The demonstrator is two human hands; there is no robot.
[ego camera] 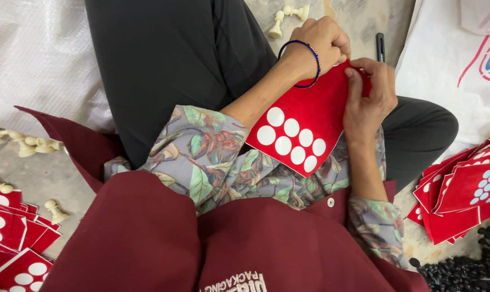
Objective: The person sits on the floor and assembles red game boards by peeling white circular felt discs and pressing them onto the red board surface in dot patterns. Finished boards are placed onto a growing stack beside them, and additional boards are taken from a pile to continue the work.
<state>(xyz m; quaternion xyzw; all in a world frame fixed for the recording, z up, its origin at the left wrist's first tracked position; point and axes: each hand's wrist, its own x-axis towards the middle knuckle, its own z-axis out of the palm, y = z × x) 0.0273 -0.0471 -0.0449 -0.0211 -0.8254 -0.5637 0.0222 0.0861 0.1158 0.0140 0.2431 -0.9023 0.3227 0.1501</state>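
A maroon apron (pixel 148 238) fills the lower frame. At upper centre, the left hand (pixel 323 40) and right hand (pixel 370 94) pinch the top edge of a red pouch (pixel 304 121) with white dots. Red pouch stacks lie at right (pixel 461 194) and lower left (pixel 12 238); pale chess pieces (pixel 23 143) dot the floor at left.

Matt red pouch (pixel 310 116), felt-like, pinched between the fingertips of the left hand (pixel 323 40) and right hand (pixel 369 97); smooth white dots below them. Glossy beaded bracelet (pixel 310 54) on the wrist. Beyond the fingers, smooth cream plastic chess pieces (pixel 288 16) on rough concrete floor (pixel 358 21).
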